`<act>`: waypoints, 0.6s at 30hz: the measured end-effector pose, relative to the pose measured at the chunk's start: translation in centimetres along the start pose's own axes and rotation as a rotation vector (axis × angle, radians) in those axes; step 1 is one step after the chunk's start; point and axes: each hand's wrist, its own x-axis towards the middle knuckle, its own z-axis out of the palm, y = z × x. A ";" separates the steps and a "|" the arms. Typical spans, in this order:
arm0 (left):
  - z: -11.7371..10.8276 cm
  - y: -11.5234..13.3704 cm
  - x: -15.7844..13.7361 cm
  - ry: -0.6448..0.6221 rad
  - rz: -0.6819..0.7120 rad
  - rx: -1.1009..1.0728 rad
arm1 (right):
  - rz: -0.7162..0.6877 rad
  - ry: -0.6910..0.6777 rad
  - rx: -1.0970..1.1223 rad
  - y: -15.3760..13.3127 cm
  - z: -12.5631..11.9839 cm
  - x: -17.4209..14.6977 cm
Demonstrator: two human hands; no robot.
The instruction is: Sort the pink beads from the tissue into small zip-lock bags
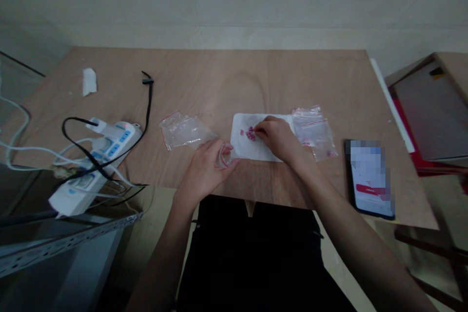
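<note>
My left hand (206, 165) is closed around a small clear zip bag (224, 155), whose mouth with a red line faces up between thumb and fingers. Over a white sheet (239, 150), the fingertips of my right hand (274, 135) are pinched together at a small cluster of pink-red beads (250, 133). Whatever lies between those fingertips is too small to make out. Flat clear zip bags (185, 131) lie just beyond my left hand. More zip bags (315, 131) rest by the sheet's right end, with some pink bits showing in them.
A phone (369, 178) with a lit screen lies at the table's right front. On the left, a white power strip (97, 165) is tangled with black and white cables. A scrap of white paper (89, 82) sits at the back left of the wooden table (190, 75).
</note>
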 end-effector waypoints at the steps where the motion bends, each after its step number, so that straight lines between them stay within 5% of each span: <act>1: 0.1 0.1 0.0 0.011 -0.005 -0.015 | 0.001 0.019 0.047 -0.6 -0.7 -0.3; 5: 0.8 0.9 0.5 0.057 -0.008 -0.101 | -0.103 0.109 0.307 -4.0 -4.0 -2.5; 8: 1.5 1.7 1.0 0.095 0.020 -0.150 | -0.209 0.043 0.297 -6.2 -5.2 -3.7; 18: 2.6 2.9 1.4 0.193 0.013 -0.309 | -0.283 0.091 0.199 -7.2 -5.1 -5.1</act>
